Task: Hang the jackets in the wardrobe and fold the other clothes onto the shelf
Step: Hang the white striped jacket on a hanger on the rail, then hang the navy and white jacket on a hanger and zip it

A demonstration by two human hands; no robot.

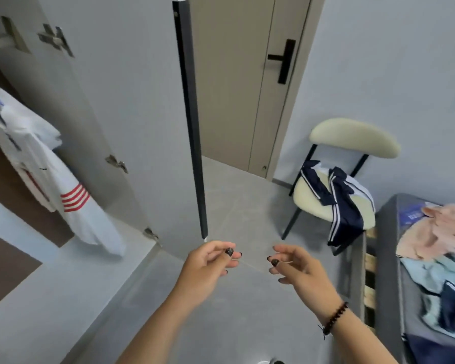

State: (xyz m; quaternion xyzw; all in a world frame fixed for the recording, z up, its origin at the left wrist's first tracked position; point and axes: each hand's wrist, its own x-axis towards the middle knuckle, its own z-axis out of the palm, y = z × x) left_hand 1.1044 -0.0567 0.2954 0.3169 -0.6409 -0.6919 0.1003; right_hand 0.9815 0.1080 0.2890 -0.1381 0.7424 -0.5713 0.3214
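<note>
A white jacket with red stripes (40, 164) hangs inside the open wardrobe (8, 195) at the left. On the cream chair (315, 203) lies a navy and white jacket (344, 203). A heap of pink, light blue and navy clothes (436, 253) covers the bed at the right. My left hand (208, 266) and my right hand (297, 269) hover over the floor in the middle, fingers loosely curled, both empty.
The wardrobe door (111, 114) stands open, its dark edge (192, 122) straight ahead of me. Behind it is a beige room door (237, 82) with a black handle. The grey bed frame (389, 258) runs along the right. Grey floor tiles lie between wardrobe and chair.
</note>
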